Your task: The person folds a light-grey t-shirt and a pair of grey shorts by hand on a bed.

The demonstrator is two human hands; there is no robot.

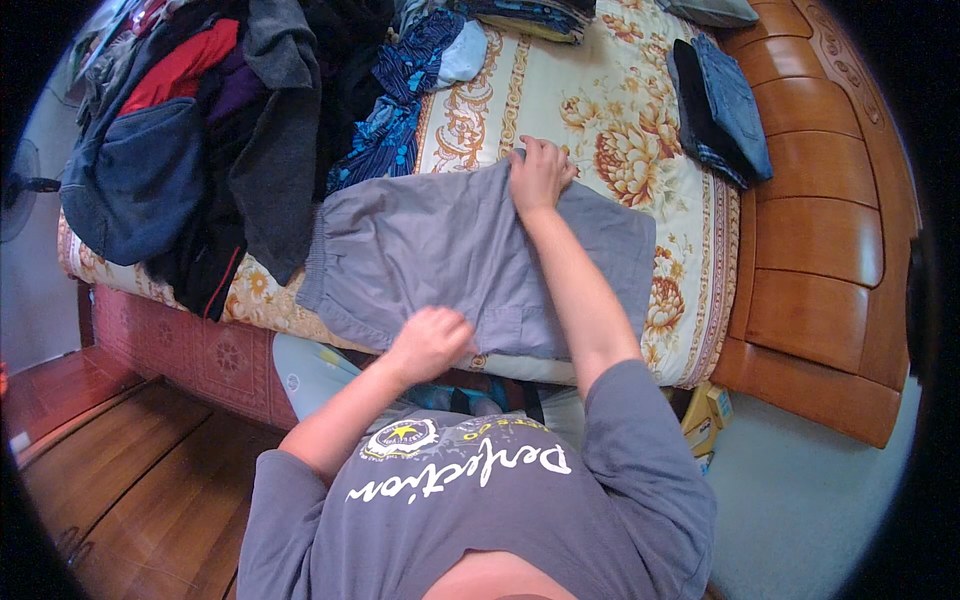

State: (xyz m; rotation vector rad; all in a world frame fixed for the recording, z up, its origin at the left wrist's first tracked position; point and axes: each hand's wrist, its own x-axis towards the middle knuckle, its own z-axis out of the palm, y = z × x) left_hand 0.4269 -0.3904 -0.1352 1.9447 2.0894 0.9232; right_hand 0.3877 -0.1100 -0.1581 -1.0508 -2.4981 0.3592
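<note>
Grey shorts (420,235) lie spread on the bed, with the gathered elastic waistband (312,260) to the left and the leg part to the right. At their far edge, my right hand (541,178) is closed on the cloth, and a crease runs from there toward the near edge. My left hand (432,342) is curled over the near side of the shorts, close to a stitched seam. Its fingertips are hidden, so whether it pinches any cloth does not show.
A heap of dark, red and grey clothes (200,130) covers the left of the bed. Folded jeans (730,105) lie by the wooden headboard (815,200), and a folded stack (530,15) sits at the back. Floral bedding (630,120) shows between them.
</note>
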